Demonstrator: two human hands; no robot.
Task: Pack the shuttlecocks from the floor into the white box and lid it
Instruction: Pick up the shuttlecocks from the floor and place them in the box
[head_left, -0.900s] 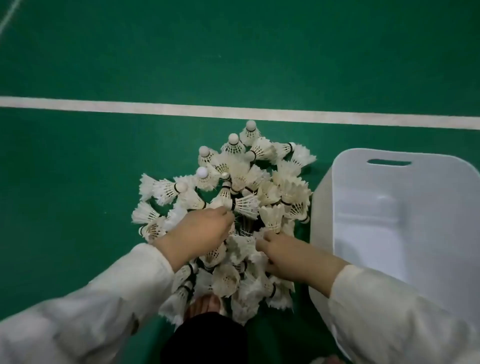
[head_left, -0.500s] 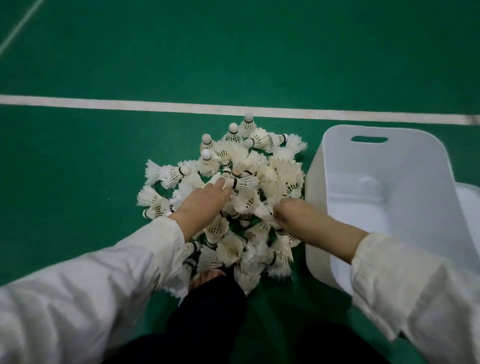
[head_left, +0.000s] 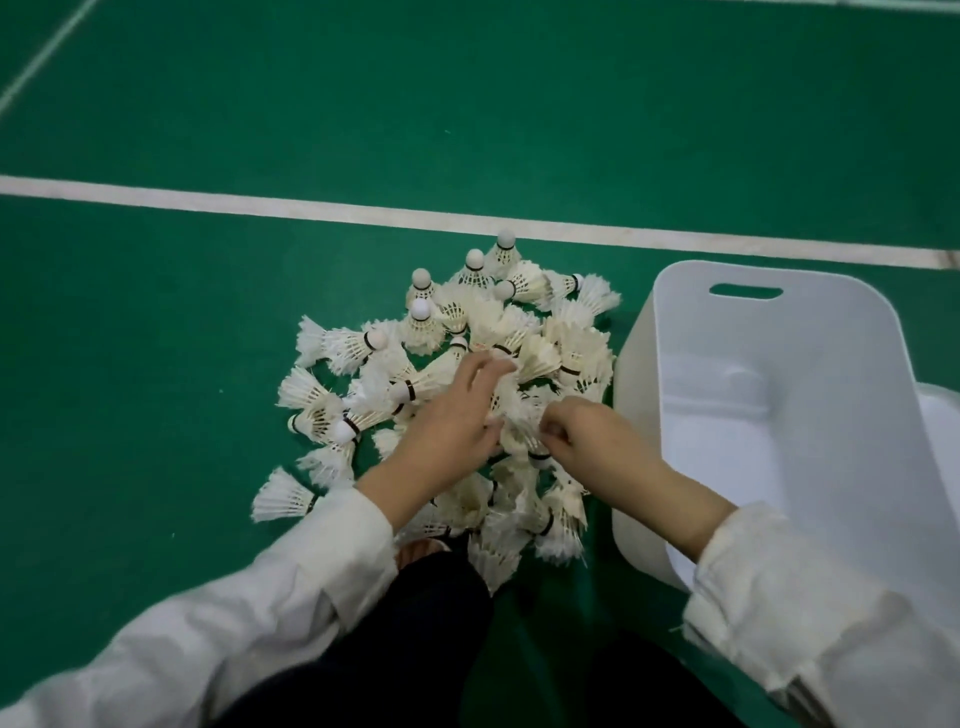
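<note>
Where shuttlecocks (head_left: 540, 358) lie, green court floor (head_left: 467, 104), white line (head_left: 311, 212)

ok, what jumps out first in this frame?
A heap of white feathered shuttlecocks lies mid-frame on the green court floor, with the left hand and right hand both reaching into it. Just right of the heap stands an open white plastic box, no shuttlecocks visible inside.

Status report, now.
Left hand spread on shuttlecock pile. Right hand pinching one shuttlecock. White box open, nothing seen inside. Path clear.
</note>
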